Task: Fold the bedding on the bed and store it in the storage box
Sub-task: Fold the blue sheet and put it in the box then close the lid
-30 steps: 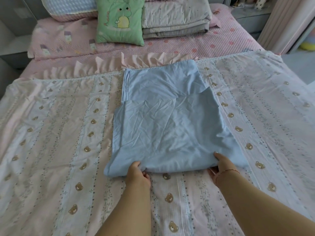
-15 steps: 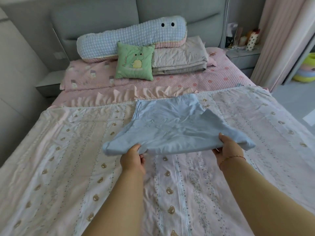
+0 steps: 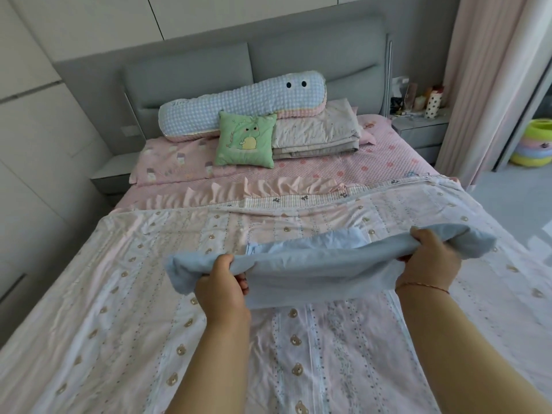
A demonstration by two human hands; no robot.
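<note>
Now we grip the soft folded blue cloth (image 3: 313, 270) with our left hand (image 3: 222, 289) and right hand (image 3: 428, 261), one near each end, lifted above the bear-print quilt (image 3: 149, 324) so it keeps its fold.

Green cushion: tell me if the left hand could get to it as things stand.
Probably not right away. The left hand grips the blue cloth, and the green cushion leans far up by the headboard. Nothing blocks the way across the quilt, but it looks beyond arm's reach.
</note>
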